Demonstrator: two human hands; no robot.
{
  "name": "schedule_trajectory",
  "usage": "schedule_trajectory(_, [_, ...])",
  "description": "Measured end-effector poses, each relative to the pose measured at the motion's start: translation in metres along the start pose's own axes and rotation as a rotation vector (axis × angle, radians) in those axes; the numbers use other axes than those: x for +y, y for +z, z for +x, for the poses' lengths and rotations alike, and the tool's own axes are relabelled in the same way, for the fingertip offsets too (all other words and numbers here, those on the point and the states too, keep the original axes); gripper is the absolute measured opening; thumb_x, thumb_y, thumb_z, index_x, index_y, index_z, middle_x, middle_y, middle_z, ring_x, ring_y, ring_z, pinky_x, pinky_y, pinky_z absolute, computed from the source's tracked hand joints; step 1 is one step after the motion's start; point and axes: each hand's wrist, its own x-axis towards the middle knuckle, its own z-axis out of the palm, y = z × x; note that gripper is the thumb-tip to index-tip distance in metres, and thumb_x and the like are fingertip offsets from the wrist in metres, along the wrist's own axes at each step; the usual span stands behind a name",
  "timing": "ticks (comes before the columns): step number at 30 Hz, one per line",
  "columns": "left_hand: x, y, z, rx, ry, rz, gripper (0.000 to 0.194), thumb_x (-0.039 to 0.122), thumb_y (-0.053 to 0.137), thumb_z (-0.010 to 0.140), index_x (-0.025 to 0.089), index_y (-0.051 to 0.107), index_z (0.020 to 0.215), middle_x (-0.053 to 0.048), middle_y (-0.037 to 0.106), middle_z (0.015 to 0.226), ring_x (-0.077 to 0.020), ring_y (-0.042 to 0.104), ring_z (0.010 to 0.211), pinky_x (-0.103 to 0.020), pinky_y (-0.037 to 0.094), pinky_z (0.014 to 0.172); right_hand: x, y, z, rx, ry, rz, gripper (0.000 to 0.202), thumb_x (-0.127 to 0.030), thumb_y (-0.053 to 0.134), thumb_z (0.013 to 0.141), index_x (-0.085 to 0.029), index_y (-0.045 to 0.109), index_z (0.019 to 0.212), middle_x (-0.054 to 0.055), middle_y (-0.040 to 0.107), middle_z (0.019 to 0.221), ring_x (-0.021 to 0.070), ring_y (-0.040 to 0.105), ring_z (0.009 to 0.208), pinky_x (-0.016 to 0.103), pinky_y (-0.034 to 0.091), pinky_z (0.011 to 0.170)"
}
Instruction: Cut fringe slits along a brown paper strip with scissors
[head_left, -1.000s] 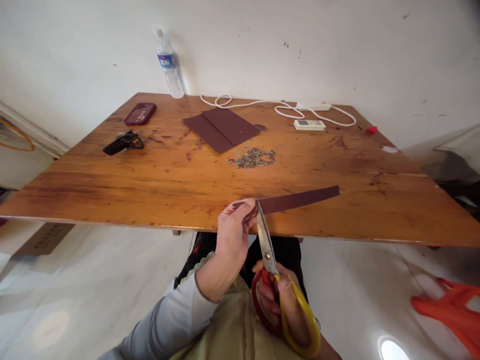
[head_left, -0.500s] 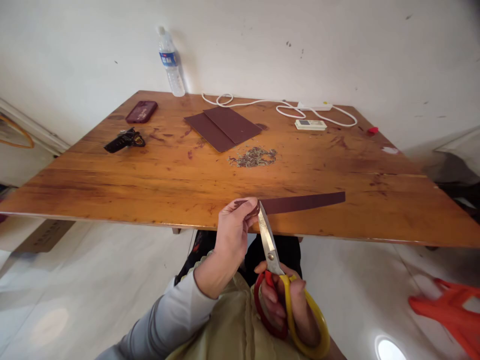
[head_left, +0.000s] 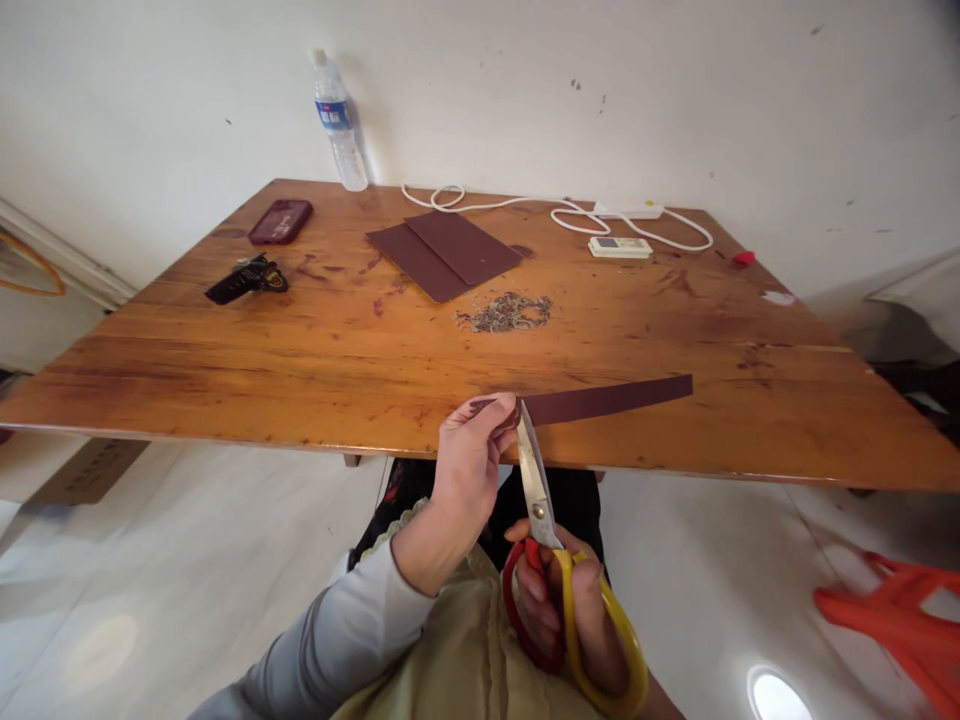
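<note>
Near the table's front edge my left hand [head_left: 474,455] is closed on the left end of a dark brown strip [head_left: 611,397], possibly sandpaper or stiff paper. The strip reaches out to the right above the wood. My right hand [head_left: 577,600] grips a pair of scissors [head_left: 537,490] with one red and one yellow handle. Their blades look closed or nearly so, tips at the strip beside my left fingertips. Farther back lie two overlapping dark brown sheets [head_left: 465,250]. In front of them is a loose pile of thin shreds [head_left: 510,312].
On the wooden table [head_left: 300,370] are a dark red phone [head_left: 280,221], a black hair clip [head_left: 247,280], a plastic bottle [head_left: 341,130], a white remote [head_left: 619,247] and a power strip [head_left: 628,210] with a looping cord. An orange-red stool [head_left: 892,610] stands on the floor at right.
The scissors' handles have drawn closer together and shifted slightly left. The strip's free right end has tilted up a little. My left hand keeps its hold.
</note>
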Motion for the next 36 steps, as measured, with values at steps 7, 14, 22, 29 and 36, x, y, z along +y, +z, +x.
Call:
schedule_trajectory(7, [0.002,-0.001,-0.001,-0.024,0.006,0.009,0.025,0.023,0.090,0.058,0.016,0.066,0.061,0.005,0.055,0.059,-0.0054,0.047,0.053,-0.020,0.039,0.052,-0.006,0.004,-0.002,-0.018,-0.006,-0.033,0.060,-0.076,0.059,0.091,-0.022,0.070,0.115,-0.008,0.046,0.066,0.0047,0.029,0.043,0.015,0.035,0.038])
schedule_trajectory(14, [0.006,-0.001,0.000,-0.033,-0.004,0.044,0.023,0.023,0.088,0.057,0.015,0.067,0.060,0.003,0.058,0.060,-0.0066,0.051,0.057,-0.020,0.043,0.056,-0.010,0.002,-0.004,-0.012,0.011,-0.102,0.054,-0.072,0.057,0.095,-0.022,0.070,0.109,-0.009,0.041,0.063,0.0043,0.023,0.042,0.014,0.031,0.036])
schedule_trajectory(22, [0.010,-0.004,0.002,-0.082,0.069,0.169,0.017,0.023,0.083,0.062,0.015,0.069,0.057,0.002,0.056,0.058,-0.0082,0.049,0.057,-0.023,0.038,0.056,-0.024,0.010,-0.004,0.031,0.046,-0.145,0.056,-0.074,0.062,0.090,-0.019,0.070,0.100,-0.009,0.040,0.059,0.0048,0.023,0.040,0.015,0.028,0.033])
schedule_trajectory(29, [0.015,-0.005,0.002,-0.091,0.083,0.200,0.019,0.022,0.085,0.058,0.015,0.068,0.055,0.001,0.059,0.058,-0.0090,0.050,0.058,-0.024,0.039,0.057,-0.030,0.008,-0.003,0.043,0.079,-0.183,0.059,-0.076,0.065,0.086,-0.018,0.071,0.098,-0.008,0.040,0.060,0.0047,0.023,0.041,0.016,0.025,0.034])
schedule_trajectory(36, [0.021,-0.007,0.005,-0.123,-0.017,0.187,0.020,0.025,0.089,0.055,0.014,0.074,0.061,-0.002,0.066,0.065,-0.0116,0.059,0.063,-0.024,0.049,0.061,-0.036,0.000,-0.006,-0.030,0.107,-0.128,0.064,-0.080,0.064,0.084,-0.020,0.072,0.106,-0.007,0.044,0.064,0.0042,0.024,0.043,0.015,0.027,0.035])
